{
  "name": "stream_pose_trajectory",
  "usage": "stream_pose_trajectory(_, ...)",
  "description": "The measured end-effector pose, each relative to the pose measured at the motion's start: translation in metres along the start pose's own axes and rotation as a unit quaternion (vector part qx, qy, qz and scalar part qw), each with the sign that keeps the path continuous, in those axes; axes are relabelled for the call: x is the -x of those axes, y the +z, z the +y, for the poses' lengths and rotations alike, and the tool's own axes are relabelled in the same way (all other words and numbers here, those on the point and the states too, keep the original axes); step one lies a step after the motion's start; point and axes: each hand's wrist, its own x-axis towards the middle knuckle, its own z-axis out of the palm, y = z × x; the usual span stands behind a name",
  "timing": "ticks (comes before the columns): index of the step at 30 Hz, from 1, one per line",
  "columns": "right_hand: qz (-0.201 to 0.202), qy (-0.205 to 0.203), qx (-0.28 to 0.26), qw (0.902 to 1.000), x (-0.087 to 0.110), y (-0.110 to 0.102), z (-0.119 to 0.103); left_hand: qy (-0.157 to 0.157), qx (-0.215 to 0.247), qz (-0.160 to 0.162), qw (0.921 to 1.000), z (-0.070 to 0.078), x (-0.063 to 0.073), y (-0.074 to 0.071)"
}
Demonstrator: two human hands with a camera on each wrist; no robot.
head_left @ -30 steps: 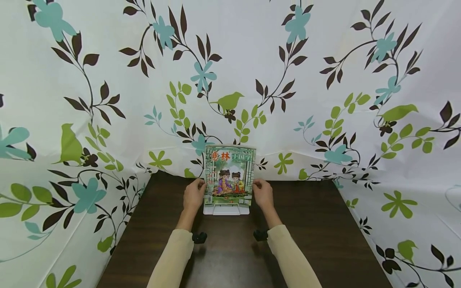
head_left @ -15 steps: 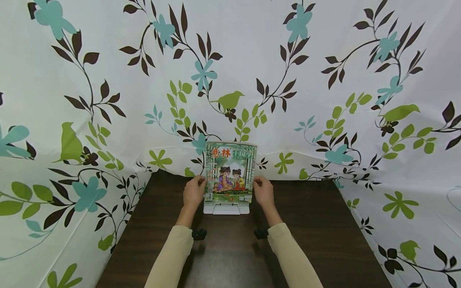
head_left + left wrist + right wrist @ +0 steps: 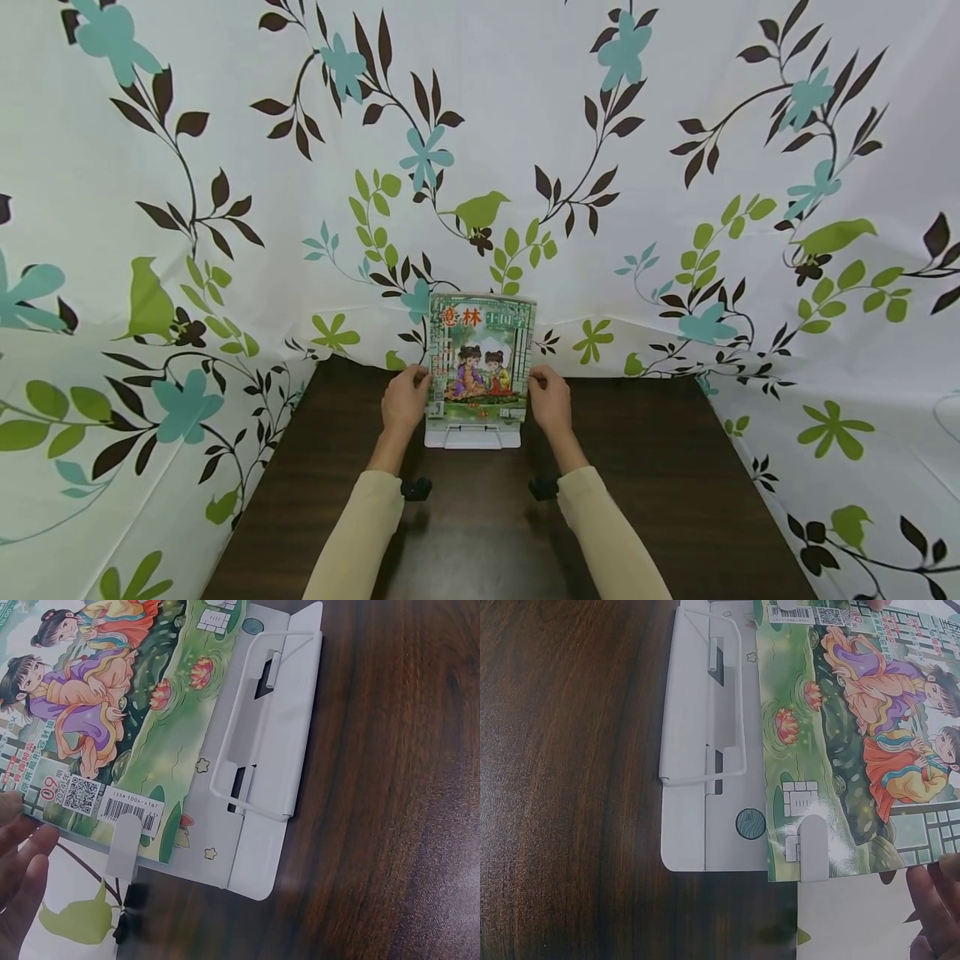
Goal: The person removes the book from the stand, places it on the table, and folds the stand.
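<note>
A green illustrated magazine (image 3: 482,367) stands upright against a white book stand (image 3: 472,438). My left hand (image 3: 405,400) pinches its left edge, while the right hand (image 3: 551,402) pinches the opposite edge. In the left wrist view, a gap separates the magazine's lower edge from the stand's ledge (image 3: 289,742). A white side tab (image 3: 125,847) overlaps the cover there. Another tab (image 3: 814,847) overlaps the other lower corner in the right wrist view. The wire holder (image 3: 742,705) folds over the ledge, in front of the exposed lower panel. Most of the stand's back is hidden behind the magazine.
The stand rests on a dark wooden table (image 3: 637,483), towards its back edge. A white cloth (image 3: 510,75) printed with leaves, flowers and birds hangs behind and at both sides. Black wrist devices (image 3: 416,489) sit near the sleeve cuffs.
The magazine has risen slightly, showing more of the stand below it. Both hands have moved up a little with it, keeping their hold on the edges.
</note>
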Motion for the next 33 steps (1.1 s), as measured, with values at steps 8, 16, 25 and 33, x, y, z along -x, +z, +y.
stream_pose_trajectory(8, 0.009, 0.001, -0.004, 1.0, -0.001, 0.001, -0.004, 0.005, -0.01, 0.009, 0.9999, 0.002, -0.004, -0.004)
stream_pose_trajectory(16, 0.014, -0.01, -0.014, 0.9998, -0.003, 0.002, -0.005, 0.018, 0.01, 0.019, 0.9996, 0.003, -0.003, -0.004)
stream_pose_trajectory(25, 0.023, -0.009, -0.031, 0.9992, -0.004, 0.001, -0.009, 0.022, 0.006, 0.023, 0.9995, 0.004, -0.006, -0.005)
stream_pose_trajectory(33, 0.028, -0.011, -0.039, 0.9988, -0.006, 0.002, -0.013, 0.024, 0.013, 0.021, 0.9994, 0.003, -0.007, -0.007)
